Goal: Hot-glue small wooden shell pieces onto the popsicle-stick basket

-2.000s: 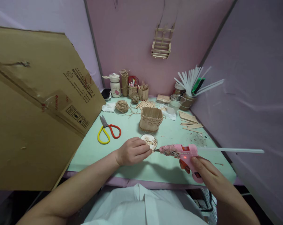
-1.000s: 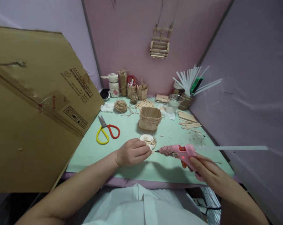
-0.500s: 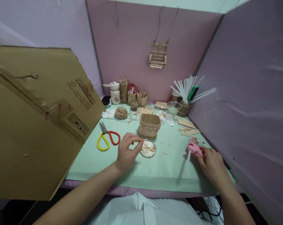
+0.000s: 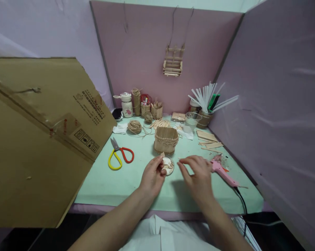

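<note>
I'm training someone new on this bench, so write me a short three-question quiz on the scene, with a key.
1. True or false: the left hand pinches a small pale chip.
2. Which lies to the right of the right hand: A) twine, B) glue gun, C) bottle?
3. Fill in: the scissors have one yellow handle and one ____ handle.

Key: 1 true; 2 B; 3 red.
</note>
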A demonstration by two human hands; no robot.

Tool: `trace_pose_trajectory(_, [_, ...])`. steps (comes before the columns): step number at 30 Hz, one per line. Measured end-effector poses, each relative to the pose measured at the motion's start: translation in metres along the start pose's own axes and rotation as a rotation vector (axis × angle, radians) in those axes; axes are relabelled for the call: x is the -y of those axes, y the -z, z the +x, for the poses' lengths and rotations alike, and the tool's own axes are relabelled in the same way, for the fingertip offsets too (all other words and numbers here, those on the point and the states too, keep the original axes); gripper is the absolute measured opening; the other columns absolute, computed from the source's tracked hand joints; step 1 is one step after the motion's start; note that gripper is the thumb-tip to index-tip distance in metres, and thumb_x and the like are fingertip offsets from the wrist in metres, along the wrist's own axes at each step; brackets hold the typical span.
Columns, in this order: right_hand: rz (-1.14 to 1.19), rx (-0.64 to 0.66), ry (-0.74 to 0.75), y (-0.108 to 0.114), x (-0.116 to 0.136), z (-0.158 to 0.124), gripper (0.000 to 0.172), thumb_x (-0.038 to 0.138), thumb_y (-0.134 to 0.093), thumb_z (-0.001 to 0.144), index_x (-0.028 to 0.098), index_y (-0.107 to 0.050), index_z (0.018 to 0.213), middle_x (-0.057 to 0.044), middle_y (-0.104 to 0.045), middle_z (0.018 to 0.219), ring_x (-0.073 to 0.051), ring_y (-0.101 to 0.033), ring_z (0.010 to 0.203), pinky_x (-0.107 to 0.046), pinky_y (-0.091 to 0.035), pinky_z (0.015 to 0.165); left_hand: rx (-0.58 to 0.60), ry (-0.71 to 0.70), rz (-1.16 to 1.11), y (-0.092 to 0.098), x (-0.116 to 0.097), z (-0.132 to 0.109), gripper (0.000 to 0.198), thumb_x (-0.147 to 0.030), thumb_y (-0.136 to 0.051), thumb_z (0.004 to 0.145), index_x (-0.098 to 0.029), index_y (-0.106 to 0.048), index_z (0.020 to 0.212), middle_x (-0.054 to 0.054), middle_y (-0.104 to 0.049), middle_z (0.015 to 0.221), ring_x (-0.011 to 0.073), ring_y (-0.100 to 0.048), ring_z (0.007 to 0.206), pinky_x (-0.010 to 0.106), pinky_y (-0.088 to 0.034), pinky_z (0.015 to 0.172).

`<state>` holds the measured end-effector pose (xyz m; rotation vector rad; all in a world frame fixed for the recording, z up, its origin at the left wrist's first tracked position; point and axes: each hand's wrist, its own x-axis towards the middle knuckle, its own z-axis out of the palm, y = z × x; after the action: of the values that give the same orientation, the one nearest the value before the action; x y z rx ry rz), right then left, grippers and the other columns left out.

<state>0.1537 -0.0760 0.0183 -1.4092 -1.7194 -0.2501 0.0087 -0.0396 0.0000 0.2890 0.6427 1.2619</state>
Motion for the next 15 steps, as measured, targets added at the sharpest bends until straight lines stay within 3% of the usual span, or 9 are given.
trace_pose_trajectory(2, [0.075,-0.03,-0.021,-0.018,0.019,0.002,0.012,0.028,-0.057,0.089,0.022,-0.066,0.084,-0.002,-0.066,0.082,-0.018,-0.058,0.083,-0.037,-0.029,0.083,0.02,0.007,-0.025,-0.001,0.004,-0.002,0.027,-0.024,-0.082,0.061,-0.012,-0.061,0.074,-0.003,-0.049,0.066,0.004,-0.042,0.058,0.015,-0.03,0.046])
trace_pose_trajectory(5, [0.193,-0.03,-0.114,-0.031,0.028,0.004,0.01,0.029,-0.06,0.086,0.022,-0.067,0.081,-0.002,-0.066,0.082,-0.018,-0.058,0.083,-0.037,-0.031,0.084,0.048,-0.005,-0.032,0.0,0.009,-0.002,0.025,-0.025,-0.08,0.064,-0.013,-0.062,0.076,-0.003,-0.05,0.067,0.0046,-0.043,0.059,0.016,-0.032,0.049])
trace_pose_trajectory(10, [0.548,0.089,-0.365,-0.032,0.023,0.008,0.013,0.031,-0.059,0.083,0.02,-0.065,0.076,-0.002,-0.064,0.077,-0.017,-0.058,0.075,-0.031,-0.043,0.072,0.07,-0.058,-0.016,-0.002,0.011,-0.004,0.023,-0.027,-0.079,0.065,-0.013,-0.062,0.073,-0.003,-0.051,0.067,0.0049,-0.042,0.058,0.018,-0.031,0.049])
trace_pose_trajectory(15, [0.675,0.124,-0.464,-0.036,0.023,0.01,0.014,0.031,-0.061,0.079,0.02,-0.066,0.073,-0.001,-0.064,0.074,-0.016,-0.057,0.072,-0.029,-0.044,0.071,0.056,-0.068,-0.004,-0.005,0.01,-0.006,0.022,-0.027,-0.079,0.064,-0.014,-0.063,0.073,-0.002,-0.054,0.068,0.0054,-0.043,0.058,0.018,-0.031,0.049])
